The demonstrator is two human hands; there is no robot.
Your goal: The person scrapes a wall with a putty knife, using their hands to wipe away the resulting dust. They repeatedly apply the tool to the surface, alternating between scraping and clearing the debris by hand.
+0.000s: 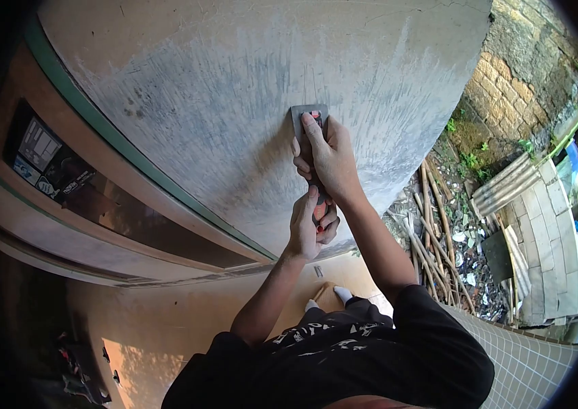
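Both of my hands are closed on one long-handled tool with a flat rectangular grey head (pixel 298 123), which lies against the scuffed grey-white wall (pixel 207 116). Higher up, my right hand (pixel 333 160) wraps the tool close behind its head, with the thumb along the top. Below it, my left hand (pixel 308 225) grips the red and black handle (pixel 320 210). The tool casts a shadow on the wall to its left. Part of the shaft is hidden by my fingers.
A green-edged frame with a dark glass pane (pixel 132 211) runs along the left. Wooden poles (pixel 432 232) and rubble lie at the right, beside a brick wall (pixel 507 92) and a tiled ledge (pixel 527 354). My feet (pixel 342 293) stand on the tan floor (pixel 214 307).
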